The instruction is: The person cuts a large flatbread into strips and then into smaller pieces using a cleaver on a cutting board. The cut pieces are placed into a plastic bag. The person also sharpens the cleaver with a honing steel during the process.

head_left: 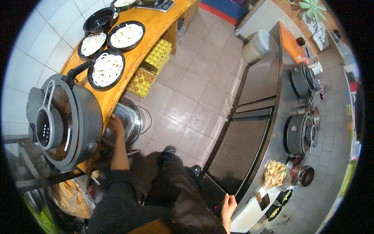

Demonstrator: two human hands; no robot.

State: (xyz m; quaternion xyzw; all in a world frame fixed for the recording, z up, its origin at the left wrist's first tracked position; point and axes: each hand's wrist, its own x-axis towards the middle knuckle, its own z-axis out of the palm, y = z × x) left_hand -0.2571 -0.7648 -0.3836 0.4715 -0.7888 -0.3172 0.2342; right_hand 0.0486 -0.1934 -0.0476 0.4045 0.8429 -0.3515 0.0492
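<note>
My left hand reaches down beside the yellow wooden table, against a shiny metal pot with a wire handle. Its fingers are mostly hidden, so their grip does not show. On the table's near end, above that arm, stands a large grey electric cooker with a glass lid. My right hand is curled closed by the front edge of the steel counter; whether anything is inside its fingers is hidden. A white cutting board lies on the counter near it.
Black bowls of white noodles line the table. Egg trays are stacked beneath it. Two more cookers and a bag of yellowish strips stand on the counter. A lidded bucket is on the tiled floor.
</note>
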